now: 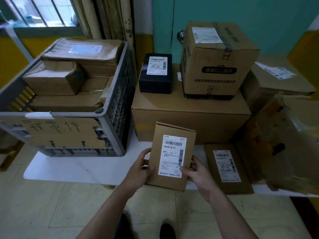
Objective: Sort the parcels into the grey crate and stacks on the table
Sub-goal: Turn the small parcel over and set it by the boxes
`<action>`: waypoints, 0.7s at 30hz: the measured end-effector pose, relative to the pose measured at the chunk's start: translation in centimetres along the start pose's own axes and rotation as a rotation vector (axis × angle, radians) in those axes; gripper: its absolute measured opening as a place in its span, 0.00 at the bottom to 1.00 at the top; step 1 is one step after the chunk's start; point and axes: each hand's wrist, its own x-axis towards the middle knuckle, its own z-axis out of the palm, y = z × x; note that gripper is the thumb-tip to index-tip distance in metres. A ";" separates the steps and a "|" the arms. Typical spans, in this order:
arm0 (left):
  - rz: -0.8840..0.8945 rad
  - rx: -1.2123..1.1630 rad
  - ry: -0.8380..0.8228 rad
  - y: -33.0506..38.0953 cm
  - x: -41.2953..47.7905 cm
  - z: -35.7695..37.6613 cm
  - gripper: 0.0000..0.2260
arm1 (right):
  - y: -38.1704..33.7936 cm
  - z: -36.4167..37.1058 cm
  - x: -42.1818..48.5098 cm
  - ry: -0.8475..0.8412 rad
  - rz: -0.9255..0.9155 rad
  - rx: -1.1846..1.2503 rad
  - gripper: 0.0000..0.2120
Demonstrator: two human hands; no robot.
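Observation:
A small brown cardboard parcel (159, 152) with a white shipping label is held face up over the table's front edge. My left hand (142, 167) grips its left side and my right hand (196, 170) grips its right side, thumb on the label. The grey crate (114, 107) stands on the left of the white table (69, 168), filled with several brown boxes. Behind the held parcel lies a large flat box (189, 118) carrying a black box (155, 73) and a tall brown carton (215, 61).
A flat brown parcel (226, 168) with a label lies on the table right of my hands. A crumpled plastic-wrapped package (290, 145) and another labelled box (276, 78) fill the right side. A teal door with a knob (181, 35) is behind.

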 end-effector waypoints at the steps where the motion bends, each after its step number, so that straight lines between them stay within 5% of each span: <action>1: 0.001 0.015 0.004 0.0 0.1 0.0 0.22 | 0.0 0.1 0.0 0.006 -0.007 -0.002 0.19; 21: -0.063 -0.024 0.020 -0.4 -0.2 0.5 0.18 | 0.7 -0.8 -0.2 -0.018 0.064 -0.020 0.15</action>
